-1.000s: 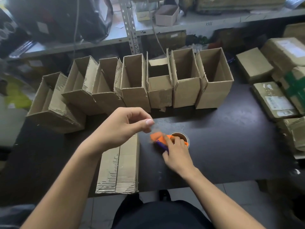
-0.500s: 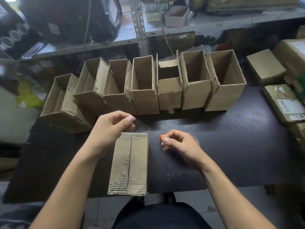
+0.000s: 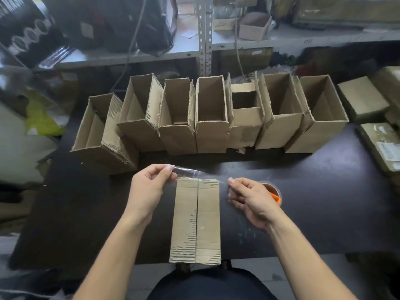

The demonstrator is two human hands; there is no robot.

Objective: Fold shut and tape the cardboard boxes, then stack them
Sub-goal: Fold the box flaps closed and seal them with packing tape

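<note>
A long cardboard box (image 3: 195, 219) with its flaps folded shut lies on the black table (image 3: 324, 213), right in front of me. A strip of clear tape (image 3: 194, 172) is stretched over the box's far end. My left hand (image 3: 149, 187) pinches the strip's left end and my right hand (image 3: 252, 199) pinches its right end. An orange tape dispenser with its roll (image 3: 273, 192) sits just behind my right hand, partly hidden. Several open, upright cardboard boxes (image 3: 212, 118) stand in a row across the back of the table.
Taped parcels (image 3: 363, 98) and labelled packages (image 3: 383, 144) are piled at the right edge. A metal shelf (image 3: 203, 35) with bags and a small pink box (image 3: 254, 26) runs behind the row. The table's near edge is at my lap.
My right hand left the dispenser and took the tape's right end. Both hands now hold the strip stretched over the closed box's far end; the view shifted left, so the box appears centred.
</note>
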